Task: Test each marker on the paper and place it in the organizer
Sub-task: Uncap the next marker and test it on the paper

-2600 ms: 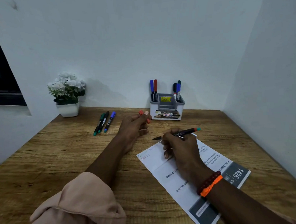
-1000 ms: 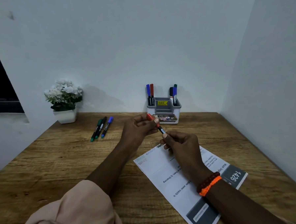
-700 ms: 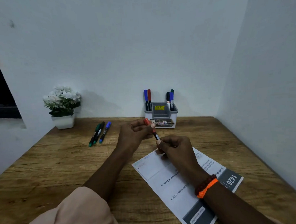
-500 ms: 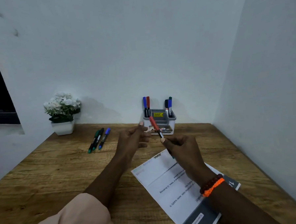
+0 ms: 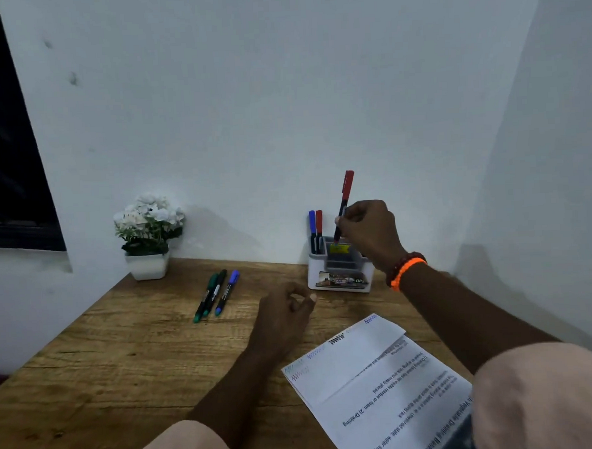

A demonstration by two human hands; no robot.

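My right hand (image 5: 370,230) pinches a capped red marker (image 5: 344,204) upright, its lower end just above the middle of the white-and-grey organizer (image 5: 338,280) at the back of the desk. A blue and a red marker (image 5: 315,230) stand in the organizer's left slot. My left hand (image 5: 285,310) rests on the desk in front of the organizer, fingers loosely curled and holding nothing. The paper (image 5: 375,385) lies at the front right with several coloured scribbles along its far edge. Three markers (image 5: 216,295), two with green caps and one with blue, lie side by side on the desk to the left.
A small white pot of white flowers (image 5: 147,232) stands at the back left against the wall. A wall closes the desk on the right, and a dark window is at the far left. The wooden desk (image 5: 123,363) stretches to the near left.
The red cap went back on the marker. My right hand carried it from above the paper up to the organizer. My left hand let go and sank to the desk.
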